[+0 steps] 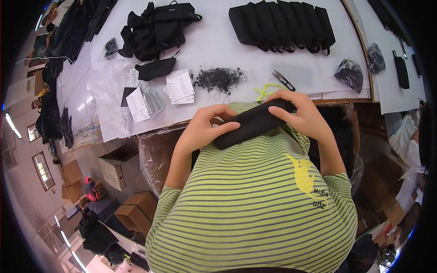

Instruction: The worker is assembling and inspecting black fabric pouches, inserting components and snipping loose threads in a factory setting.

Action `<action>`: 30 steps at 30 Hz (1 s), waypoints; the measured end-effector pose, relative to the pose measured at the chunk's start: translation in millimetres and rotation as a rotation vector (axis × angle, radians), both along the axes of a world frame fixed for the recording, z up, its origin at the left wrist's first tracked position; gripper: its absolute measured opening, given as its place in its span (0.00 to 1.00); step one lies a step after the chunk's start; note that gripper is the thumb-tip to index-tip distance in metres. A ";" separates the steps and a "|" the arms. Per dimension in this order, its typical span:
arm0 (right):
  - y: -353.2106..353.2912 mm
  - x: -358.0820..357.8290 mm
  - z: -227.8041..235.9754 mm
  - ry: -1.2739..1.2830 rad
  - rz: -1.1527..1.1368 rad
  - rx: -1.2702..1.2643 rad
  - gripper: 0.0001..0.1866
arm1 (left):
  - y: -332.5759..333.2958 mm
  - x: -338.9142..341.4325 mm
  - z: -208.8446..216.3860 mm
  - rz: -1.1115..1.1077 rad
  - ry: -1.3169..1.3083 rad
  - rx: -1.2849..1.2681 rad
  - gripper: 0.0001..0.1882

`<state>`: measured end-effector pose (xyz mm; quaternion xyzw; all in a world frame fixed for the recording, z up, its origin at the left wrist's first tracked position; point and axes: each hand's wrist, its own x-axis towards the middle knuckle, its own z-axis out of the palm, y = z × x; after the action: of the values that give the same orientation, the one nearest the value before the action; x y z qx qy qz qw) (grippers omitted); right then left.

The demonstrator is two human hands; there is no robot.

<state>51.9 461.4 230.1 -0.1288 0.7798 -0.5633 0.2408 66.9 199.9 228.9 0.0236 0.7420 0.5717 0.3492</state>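
Note:
A black fabric pouch (255, 122), long and narrow, is held level in front of my body, just off the table's near edge. My left hand (208, 126) grips its left end, thumb on top and fingers behind. At its right end my right hand (298, 111) does the same. Beyond the pouch lie a yellow ribbon (266, 91) and small black thread snips (284, 80). A tangled heap of black tag strings (221, 79) is further left, beside a stack of white printed cards (180, 86).
At the back left is a loose pile of black pouches (159, 27); a neat row of them (282, 25) lies at the back right. Clear plastic bags (107, 93) cover the table's left side. A black bundle in plastic (349, 75) sits near the right edge. Cardboard boxes (136, 211) stand below left.

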 end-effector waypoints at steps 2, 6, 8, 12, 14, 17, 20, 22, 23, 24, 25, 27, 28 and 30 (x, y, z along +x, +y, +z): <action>0.5 0.8 1.1 0.008 -0.011 0.004 0.12 | -4.1 2.4 3.0 -0.014 0.011 0.002 0.12; -5.3 4.8 -2.1 0.023 -0.036 0.033 0.12 | -31.4 -8.1 10.1 -0.175 0.110 0.016 0.13; -13.4 4.2 -5.5 0.043 -0.076 0.043 0.11 | -32.6 -10.0 -0.5 0.026 0.226 -0.028 0.14; -35.7 4.1 -6.5 0.131 -0.029 0.043 0.12 | 18.4 -4.8 16.5 -0.158 0.251 -0.109 0.20; -41.6 3.0 -4.6 0.135 0.014 0.096 0.11 | 21.0 -10.6 13.3 -0.248 0.212 -0.249 0.16; -39.5 3.4 -9.3 0.168 -0.001 0.084 0.10 | -6.3 -8.3 -15.1 -0.030 0.175 -0.080 0.13; -31.0 2.4 -5.6 0.224 -0.033 0.018 0.08 | -43.8 -14.2 -24.8 0.193 0.138 -0.269 0.13; -28.2 -2.4 -5.4 0.254 -0.064 -0.033 0.07 | -49.9 -13.5 -22.3 0.236 0.215 -0.134 0.15; -27.1 -4.5 -7.6 0.403 -0.106 -0.074 0.07 | -50.5 -12.7 -20.8 0.278 0.291 0.000 0.18; -26.5 -6.4 -8.0 0.553 -0.145 -0.119 0.07 | -46.1 -11.2 -17.3 0.284 0.292 -0.002 0.18; -25.0 -8.7 -5.1 0.625 -0.148 -0.106 0.09 | -37.3 -10.2 -13.2 0.277 0.305 0.093 0.22; -22.0 -16.6 -5.3 0.764 -0.152 -0.093 0.09 | -29.7 -16.0 -8.5 0.237 0.294 0.224 0.35; -20.9 -20.9 -5.1 0.904 -0.160 -0.076 0.10 | -26.5 -18.1 -9.0 0.235 0.298 0.229 0.35; -18.1 -24.2 -5.2 0.919 -0.193 -0.069 0.11 | -14.1 -22.5 -10.7 0.212 0.473 0.263 0.34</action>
<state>27.7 443.3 224.8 -0.2998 0.7947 -0.4934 -0.1874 44.5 185.8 218.2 0.1235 0.7207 0.6749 0.0987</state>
